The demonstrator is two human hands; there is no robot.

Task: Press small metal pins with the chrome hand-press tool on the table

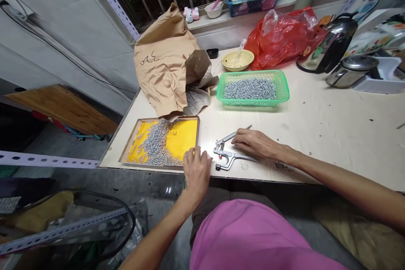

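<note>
My left hand [196, 171] is at the front right corner of a shallow tray [198, 133], fingers over its edge and thumb apart. Inside the tray, many small silvery metal pieces [155, 143] lie heaped on a yellow bottom. To the right, hand-press pliers [232, 158] with a spring and a small red part lie on the table, handles spread. My right hand [253, 141] has its bent fingertips on their upper handle. Behind stands a green plastic basket [253, 103] of similar metal pieces. An open brown paper bag [164, 59] leans behind the tray, more pieces in its mouth.
A cream bowl [237, 60] and a red plastic bag [278, 42] stand at the back of the table [348, 135]. Farther right are a kettle [329, 46] and a lidded metal pot [351, 71]. The table's front edge runs close to my lap.
</note>
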